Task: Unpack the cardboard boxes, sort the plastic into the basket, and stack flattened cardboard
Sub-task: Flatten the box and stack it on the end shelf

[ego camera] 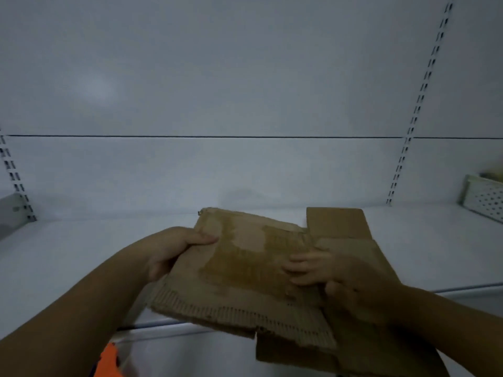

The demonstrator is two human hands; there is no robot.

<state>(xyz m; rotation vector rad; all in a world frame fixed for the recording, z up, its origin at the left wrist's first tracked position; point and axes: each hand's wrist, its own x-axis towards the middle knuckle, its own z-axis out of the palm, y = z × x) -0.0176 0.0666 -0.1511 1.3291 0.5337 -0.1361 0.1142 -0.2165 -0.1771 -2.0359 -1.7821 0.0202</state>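
A flattened brown cardboard box (245, 268), torn and worn with exposed corrugation along its near edge, is held just above a white shelf (81, 254). My left hand (174, 251) grips its left edge, thumb on top. My right hand (326, 270) presses on the right part, fingers spread over a fold, with the thumb under the flap. One flap (337, 224) sticks out at the far right, and another hangs down at the lower right. A white perforated basket (484, 200) sits at the far right of the shelf, partly cut off by the frame.
The shelf's back panel (245, 104) rises behind, with slotted uprights at the left (13, 180) and right (419, 104). The shelf's metal front edge (163, 326) runs below the cardboard. Something orange (109, 360) shows at the bottom left, below the shelf.
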